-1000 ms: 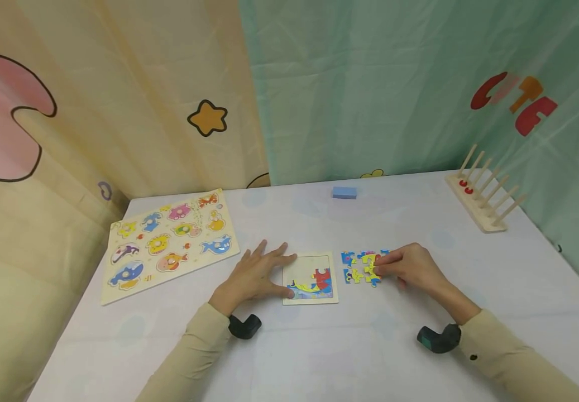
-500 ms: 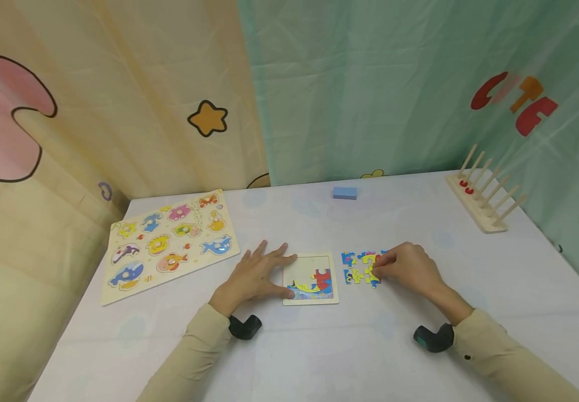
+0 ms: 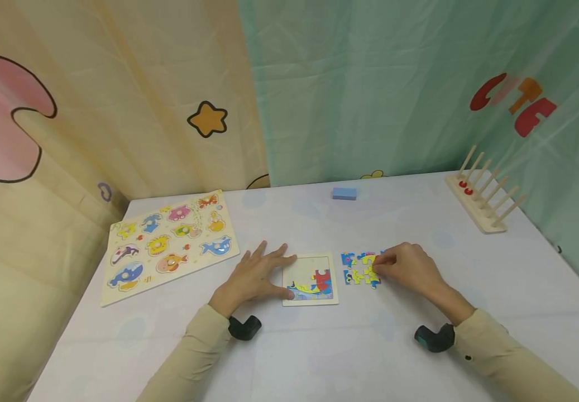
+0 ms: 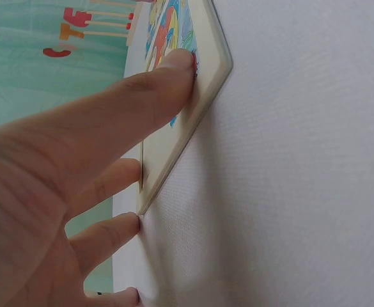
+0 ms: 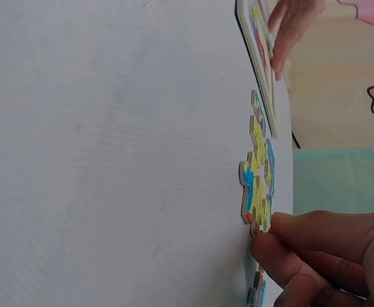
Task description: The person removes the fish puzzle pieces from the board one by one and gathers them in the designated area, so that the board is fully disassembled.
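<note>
A small square jigsaw tray [image 3: 300, 267] lies mid-table, with red, yellow and blue pieces [image 3: 322, 281] fitted along its lower and right part. My left hand [image 3: 254, 278] rests at its left side, fingers spread; in the left wrist view the thumb [image 4: 177, 64] presses on the near corner over the picture. Loose jigsaw pieces [image 3: 354, 276], yellow and blue, lie in a cluster to the tray's right. At the cluster's right edge my right hand [image 3: 412, 271] pinches a jigsaw piece between thumb and index finger, the piece mostly hidden by the fingertips [image 5: 270, 246].
To the left lies a large wooden peg puzzle board [image 3: 171, 243] with sea animals. A blue block [image 3: 344, 194] sits near the back edge. At the back right stands a wooden peg rack [image 3: 482, 209] with red beads. Printed curtains [image 3: 369, 111] hang behind the table.
My right hand has shifted slightly left over the loose pieces, covering more of the right edge of the cluster. The left hand and the tray have stayed put.
</note>
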The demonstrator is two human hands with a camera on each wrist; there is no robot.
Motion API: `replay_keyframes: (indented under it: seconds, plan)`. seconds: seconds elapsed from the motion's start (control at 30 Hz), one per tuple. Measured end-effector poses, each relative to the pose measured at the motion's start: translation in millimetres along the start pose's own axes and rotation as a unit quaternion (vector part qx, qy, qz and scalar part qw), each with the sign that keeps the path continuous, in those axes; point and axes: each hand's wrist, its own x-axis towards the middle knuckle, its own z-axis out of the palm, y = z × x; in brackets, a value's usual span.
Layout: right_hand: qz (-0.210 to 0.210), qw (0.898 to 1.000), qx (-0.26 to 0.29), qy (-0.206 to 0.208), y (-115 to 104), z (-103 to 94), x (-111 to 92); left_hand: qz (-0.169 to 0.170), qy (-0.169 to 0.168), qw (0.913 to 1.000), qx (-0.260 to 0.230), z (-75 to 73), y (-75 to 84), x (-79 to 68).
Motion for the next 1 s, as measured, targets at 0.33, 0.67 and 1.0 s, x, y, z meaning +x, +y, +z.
replay_keyframes:
  seconds: [0.33,0.67,1.0]
  plan:
    - [-0.051,0.998,0.037,-0.021,-17.4,9.0,11.2,-0.002,0.001,1.0000,0.000,-0.9,0.2,0.0]
    - [-0.109,0.989,0.045,-0.094,-47.5,36.7,21.6,-0.003,-0.003,1.0000,0.000,1.4,-0.3,0.3]
    - [-0.119,0.987,0.017,-0.105,-54.8,41.6,22.7,-0.004,-0.003,1.0000,-0.004,0.6,0.4,0.6]
